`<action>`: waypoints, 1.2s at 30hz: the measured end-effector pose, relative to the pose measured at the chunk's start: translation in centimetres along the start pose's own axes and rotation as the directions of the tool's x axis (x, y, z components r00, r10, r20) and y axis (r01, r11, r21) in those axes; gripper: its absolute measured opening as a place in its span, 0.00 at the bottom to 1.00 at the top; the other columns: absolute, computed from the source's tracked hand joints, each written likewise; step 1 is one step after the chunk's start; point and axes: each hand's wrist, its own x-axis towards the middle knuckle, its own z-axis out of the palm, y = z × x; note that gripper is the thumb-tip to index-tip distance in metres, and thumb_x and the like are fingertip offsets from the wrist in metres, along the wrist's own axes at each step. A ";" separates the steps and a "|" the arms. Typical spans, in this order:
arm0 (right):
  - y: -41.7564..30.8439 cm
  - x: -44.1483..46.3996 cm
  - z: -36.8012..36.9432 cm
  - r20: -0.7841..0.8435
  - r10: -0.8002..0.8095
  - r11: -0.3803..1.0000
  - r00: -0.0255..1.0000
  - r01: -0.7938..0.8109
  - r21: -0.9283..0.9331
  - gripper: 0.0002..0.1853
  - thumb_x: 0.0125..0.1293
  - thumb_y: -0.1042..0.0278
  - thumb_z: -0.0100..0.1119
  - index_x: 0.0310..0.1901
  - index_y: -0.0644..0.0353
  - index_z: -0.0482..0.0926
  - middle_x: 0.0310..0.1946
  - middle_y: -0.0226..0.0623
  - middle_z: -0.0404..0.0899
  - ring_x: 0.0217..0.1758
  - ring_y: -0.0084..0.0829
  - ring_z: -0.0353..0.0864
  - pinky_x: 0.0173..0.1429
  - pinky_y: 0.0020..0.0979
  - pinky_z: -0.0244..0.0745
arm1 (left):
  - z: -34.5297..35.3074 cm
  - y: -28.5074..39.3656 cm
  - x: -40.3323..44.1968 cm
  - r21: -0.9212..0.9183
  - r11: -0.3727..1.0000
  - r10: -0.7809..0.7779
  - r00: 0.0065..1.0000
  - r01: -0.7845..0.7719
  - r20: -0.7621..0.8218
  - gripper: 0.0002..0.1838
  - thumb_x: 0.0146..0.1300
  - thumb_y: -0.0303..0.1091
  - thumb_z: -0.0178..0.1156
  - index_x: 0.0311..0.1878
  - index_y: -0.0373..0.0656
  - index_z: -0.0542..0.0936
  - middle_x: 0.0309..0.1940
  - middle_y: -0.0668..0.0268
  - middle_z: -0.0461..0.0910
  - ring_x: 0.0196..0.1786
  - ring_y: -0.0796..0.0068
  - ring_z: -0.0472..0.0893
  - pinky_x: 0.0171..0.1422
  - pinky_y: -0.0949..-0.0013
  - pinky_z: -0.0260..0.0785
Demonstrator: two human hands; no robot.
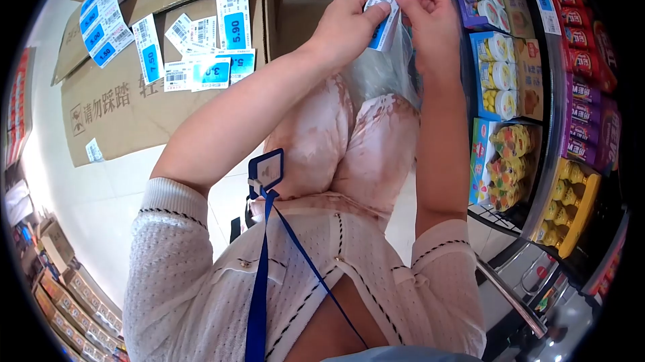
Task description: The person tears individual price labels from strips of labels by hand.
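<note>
At the top centre, my left hand [351, 25] pinches a white and blue price label [383, 9] by its lower left side, thumb on its face. My right hand [423, 16] is closed at the label's upper right edge, thumb and forefinger on it. Below and behind the hands lies clear plastic film [379, 70]. Several more price labels lie to the left on a brown cardboard box, among them one reading 5.90 [233, 16], one reading 7.50 [147, 50] and a longer strip [105, 18].
The flattened cardboard [114, 110] fills the upper left. Along the right stand shelves with boxed jars [498, 74], yellow-wrapped items [514, 167], red packets [581, 38] and a yellow tray [578, 211]. A metal bar [514, 301] runs at lower right. A blue lanyard with a badge [267, 170] hangs at my chest.
</note>
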 end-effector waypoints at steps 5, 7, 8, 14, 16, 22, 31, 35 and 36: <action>-1.0 -0.6 -1.4 0.228 0.017 0.964 0.973 -0.077 0.255 0.14 0.57 0.66 0.66 0.39 0.69 0.76 0.30 0.34 0.80 0.32 0.20 0.78 0.36 0.23 0.73 | 0.0 -0.1 0.1 0.107 0.990 0.087 0.996 -0.087 0.009 0.11 0.65 0.33 0.56 0.49 0.39 0.76 0.36 0.69 0.78 0.39 0.82 0.76 0.46 0.77 0.68; -0.6 0.0 -3.1 0.406 0.063 0.897 0.912 -0.230 0.378 0.12 0.62 0.71 0.59 0.44 0.67 0.73 0.35 0.35 0.79 0.37 0.22 0.79 0.44 0.23 0.73 | 0.6 0.3 0.0 -0.149 0.962 0.211 0.968 -0.230 -0.133 0.13 0.63 0.32 0.59 0.49 0.39 0.76 0.38 0.68 0.80 0.40 0.81 0.77 0.49 0.77 0.69; -0.3 0.4 -4.1 0.492 0.075 0.849 0.867 -0.314 0.425 0.11 0.64 0.73 0.56 0.47 0.66 0.71 0.38 0.35 0.79 0.40 0.23 0.80 0.48 0.23 0.74 | 0.6 0.6 0.0 -0.209 0.963 0.155 0.985 -0.168 -0.077 0.10 0.64 0.31 0.57 0.47 0.39 0.76 0.34 0.69 0.78 0.35 0.82 0.75 0.43 0.78 0.67; 0.7 0.5 -6.0 0.611 0.105 0.835 0.784 -0.403 0.374 0.11 0.65 0.75 0.54 0.48 0.65 0.70 0.40 0.37 0.79 0.40 0.22 0.80 0.47 0.23 0.76 | -0.3 0.0 0.2 -0.047 0.998 0.047 0.987 -0.040 0.152 0.11 0.61 0.31 0.58 0.45 0.37 0.77 0.33 0.68 0.77 0.35 0.81 0.75 0.40 0.77 0.67; 0.5 0.4 -6.1 0.610 0.119 0.860 0.783 -0.388 0.331 0.10 0.65 0.74 0.55 0.47 0.64 0.70 0.39 0.35 0.79 0.39 0.21 0.80 0.45 0.22 0.76 | -0.4 0.2 0.0 -0.049 0.998 -0.040 0.981 0.050 0.191 0.03 0.66 0.29 0.53 0.40 0.41 0.74 0.23 0.76 0.70 0.24 0.88 0.66 0.29 0.83 0.57; -0.1 -0.1 -5.7 0.575 0.150 0.939 0.804 -0.298 0.172 0.08 0.64 0.72 0.58 0.42 0.64 0.73 0.34 0.32 0.80 0.36 0.17 0.79 0.40 0.20 0.75 | -0.2 -0.4 -0.1 0.068 0.992 0.092 0.977 -0.107 0.193 0.03 0.67 0.29 0.53 0.36 0.42 0.72 0.22 0.77 0.68 0.24 0.90 0.64 0.26 0.82 0.55; -2.8 -1.5 -3.9 0.358 0.137 0.985 0.924 -0.165 0.049 0.04 0.59 0.74 0.61 0.33 0.64 0.77 0.24 0.27 0.77 0.28 0.15 0.72 0.32 0.20 0.68 | -0.6 0.1 0.1 -0.011 0.999 0.053 0.972 -0.052 0.231 0.05 0.64 0.29 0.57 0.38 0.39 0.73 0.24 0.76 0.71 0.26 0.89 0.67 0.29 0.81 0.60; -4.0 -1.8 -4.2 0.321 0.091 0.977 0.943 -0.022 -0.212 0.04 0.58 0.75 0.63 0.32 0.64 0.77 0.24 0.27 0.77 0.28 0.15 0.73 0.32 0.20 0.68 | -0.2 1.2 -0.6 0.283 0.953 0.024 0.961 -0.105 0.277 0.08 0.61 0.29 0.61 0.40 0.35 0.77 0.30 0.72 0.74 0.33 0.85 0.72 0.36 0.78 0.66; -4.4 -1.9 -4.4 0.334 0.079 0.959 0.939 0.020 -0.283 0.04 0.57 0.75 0.63 0.32 0.64 0.77 0.24 0.27 0.77 0.28 0.15 0.73 0.32 0.20 0.69 | -0.3 1.0 -0.5 0.259 0.957 0.053 0.955 -0.132 0.290 0.07 0.61 0.29 0.61 0.39 0.35 0.77 0.29 0.72 0.74 0.32 0.86 0.72 0.36 0.78 0.66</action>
